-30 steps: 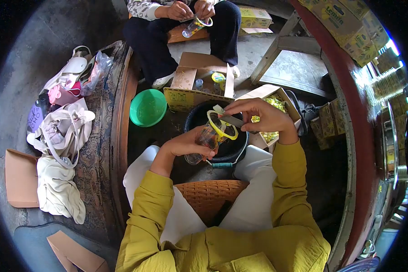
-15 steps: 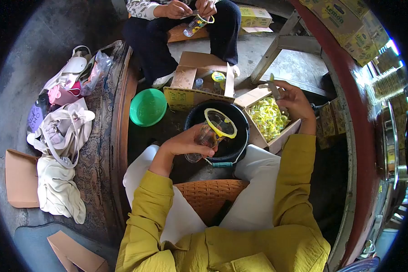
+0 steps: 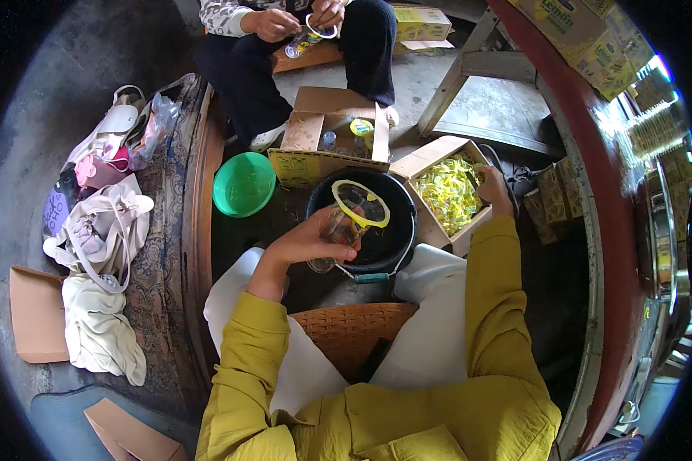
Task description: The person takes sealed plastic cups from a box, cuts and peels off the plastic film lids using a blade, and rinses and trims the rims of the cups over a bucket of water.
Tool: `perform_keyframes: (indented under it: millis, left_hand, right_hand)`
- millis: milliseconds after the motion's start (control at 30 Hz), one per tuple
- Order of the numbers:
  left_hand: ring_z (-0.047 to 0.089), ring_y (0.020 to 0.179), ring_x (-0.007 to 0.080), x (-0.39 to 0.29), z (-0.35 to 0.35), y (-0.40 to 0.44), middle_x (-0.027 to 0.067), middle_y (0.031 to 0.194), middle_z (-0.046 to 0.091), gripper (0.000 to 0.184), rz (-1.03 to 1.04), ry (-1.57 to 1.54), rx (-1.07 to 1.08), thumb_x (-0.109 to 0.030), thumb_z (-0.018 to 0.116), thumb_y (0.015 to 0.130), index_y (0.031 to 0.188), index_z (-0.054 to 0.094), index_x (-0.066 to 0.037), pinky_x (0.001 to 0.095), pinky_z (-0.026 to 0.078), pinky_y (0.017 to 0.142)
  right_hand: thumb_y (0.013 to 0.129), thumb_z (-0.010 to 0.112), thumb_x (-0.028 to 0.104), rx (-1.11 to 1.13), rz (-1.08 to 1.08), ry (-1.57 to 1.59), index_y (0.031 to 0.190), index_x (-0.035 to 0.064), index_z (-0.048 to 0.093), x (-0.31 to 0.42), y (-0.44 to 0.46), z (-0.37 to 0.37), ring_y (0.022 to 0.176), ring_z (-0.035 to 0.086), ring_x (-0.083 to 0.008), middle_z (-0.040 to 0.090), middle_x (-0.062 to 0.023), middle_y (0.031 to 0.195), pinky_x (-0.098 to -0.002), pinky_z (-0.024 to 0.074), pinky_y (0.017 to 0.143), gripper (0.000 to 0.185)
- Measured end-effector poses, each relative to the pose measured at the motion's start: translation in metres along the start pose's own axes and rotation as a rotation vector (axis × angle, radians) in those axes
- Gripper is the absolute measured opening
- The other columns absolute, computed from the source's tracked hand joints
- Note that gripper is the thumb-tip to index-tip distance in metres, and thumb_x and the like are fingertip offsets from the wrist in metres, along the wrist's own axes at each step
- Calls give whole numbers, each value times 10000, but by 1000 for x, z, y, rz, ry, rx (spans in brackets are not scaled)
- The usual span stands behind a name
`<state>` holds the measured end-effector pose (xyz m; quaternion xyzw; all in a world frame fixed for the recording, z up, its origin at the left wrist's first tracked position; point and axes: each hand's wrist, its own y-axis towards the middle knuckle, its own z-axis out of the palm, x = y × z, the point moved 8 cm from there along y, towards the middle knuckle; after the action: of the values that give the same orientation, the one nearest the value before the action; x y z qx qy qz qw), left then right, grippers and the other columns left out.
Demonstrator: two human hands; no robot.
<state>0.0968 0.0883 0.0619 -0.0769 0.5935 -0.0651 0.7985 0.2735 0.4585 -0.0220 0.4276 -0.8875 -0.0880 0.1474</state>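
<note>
A clear plastic cup with a yellow rim is tilted in my left hand, whose fingers wrap round its side. It is held over the near left part of a black bucket with a teal handle grip. My right hand is at the right side of a cardboard box filled with yellow-green strips. Its fingers are curled at the box's inner edge, and what they hold, if anything, is hidden.
Opposite me a person's hands hold another clear cup. An open carton with cups stands beyond the bucket, beside a green basin. Bags lie on the left bench; a wooden stool stands at the right.
My right hand has come down from above the strips to the box's right side; the grey blade-like piece it held no longer shows. My left hand still holds the cup.
</note>
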Motion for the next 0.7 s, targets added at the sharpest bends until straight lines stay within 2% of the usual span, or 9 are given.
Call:
perform_keyframes:
  millis: [133, 200, 267, 300, 333, 400, 467, 533, 700]
  left_hand:
    - [556, 832, 103, -1, -8, 5, 23, 950, 555, 534, 183, -33, -84, -2, 713, 694, 1149, 440, -63, 249, 475, 705]
    - [551, 847, 99, -11, -12, 0, 20, 976, 549, 538, 274, 28, -182, 14, 711, 692, 1152, 442, -60, 248, 472, 719]
    - [547, 856, 95, -26, -16, -9, 18, 995, 546, 539, 356, 164, -329, 16, 713, 689, 1150, 443, -53, 242, 468, 730]
    - [547, 804, 82, -26, -24, -12, 28, 999, 554, 558, 501, 144, -420, -41, 758, 646, 1122, 467, -38, 226, 468, 683]
    - [545, 782, 78, -35, -24, -18, 33, 996, 557, 568, 550, 269, -476, -66, 771, 627, 1111, 475, -35, 223, 465, 668]
    - [540, 737, 70, -58, -19, -34, 42, 990, 564, 592, 642, 524, -591, -117, 799, 588, 1087, 492, -30, 217, 460, 640]
    - [529, 691, 66, -65, -16, -45, 54, 931, 581, 589, 691, 526, -660, -173, 814, 555, 1044, 520, -24, 213, 450, 625]
    - [529, 684, 67, -73, -8, -56, 56, 907, 587, 575, 699, 611, -692, -174, 811, 561, 1035, 525, -21, 212, 449, 626]
    - [618, 797, 174, -83, 0, -76, 84, 911, 606, 568, 795, 613, -759, -203, 817, 557, 1016, 537, -20, 269, 484, 721]
  right_hand:
    - [612, 666, -20, -198, 143, 224, 1108, 44, 579, 25, 22, -43, 691, 633, -178, 656, -120, 884, -283, 494, 644, 508]
    - [666, 656, 4, -314, 161, 453, 1063, 62, 597, 72, 26, -93, 764, 646, -235, 655, -124, 887, -323, 507, 661, 405]
    - [679, 659, -5, -427, 18, 569, 1009, 43, 616, 137, 25, -145, 717, 645, -207, 662, -114, 846, -294, 505, 637, 336]
    - [685, 661, -10, -481, -53, 628, 982, 34, 626, 169, 21, -168, 693, 645, -192, 666, -108, 826, -280, 505, 625, 302]
    - [700, 628, -56, -586, -248, 576, 888, 18, 652, 209, 11, -195, 690, 638, -171, 666, -92, 831, -267, 504, 630, 203]
    - [675, 620, -73, -615, -453, 538, 814, 22, 664, 265, -7, -219, 690, 630, -177, 659, -88, 825, -280, 504, 631, 174]
    - [617, 629, -77, -626, -683, 526, 788, 32, 664, 309, -28, -232, 695, 619, -185, 645, -73, 813, -286, 496, 610, 207]
    - [564, 637, -60, -637, -797, 527, 776, 35, 663, 337, -44, -242, 699, 611, -201, 627, -61, 796, -287, 484, 584, 234]
    - [561, 630, 81, -628, -952, 471, 774, 61, 656, 364, -63, -249, 722, 602, -197, 606, -36, 795, -285, 473, 595, 215]
